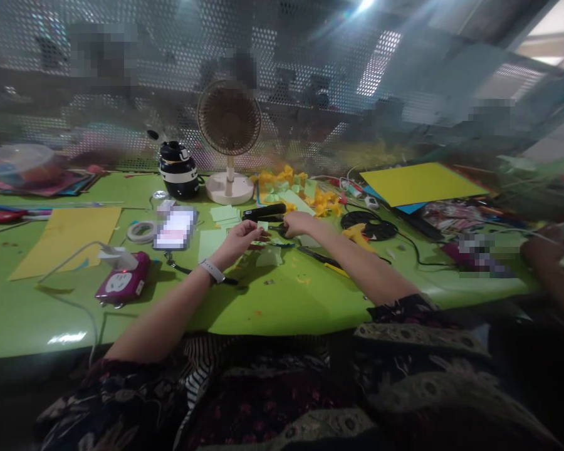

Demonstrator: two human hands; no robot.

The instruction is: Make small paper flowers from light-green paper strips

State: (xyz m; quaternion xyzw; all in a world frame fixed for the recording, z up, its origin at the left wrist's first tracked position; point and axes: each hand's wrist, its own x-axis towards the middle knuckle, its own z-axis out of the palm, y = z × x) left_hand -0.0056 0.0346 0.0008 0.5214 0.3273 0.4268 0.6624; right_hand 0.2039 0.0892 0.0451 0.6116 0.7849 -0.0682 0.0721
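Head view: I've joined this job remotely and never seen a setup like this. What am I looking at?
There is no machine here. One camera worn on a person's head looks forward and down past both forearms at a green-covered table.

The left hand, with a pale band on its wrist, pinches a small pale green paper piece. The right hand, beside it, grips a dark tool, possibly scissors; it is too small to be sure.

Around them are orange-yellow flower shapes, a desk fan, a phone, a tape roll and a purple extension box. The arm at the right edge is someone else's.
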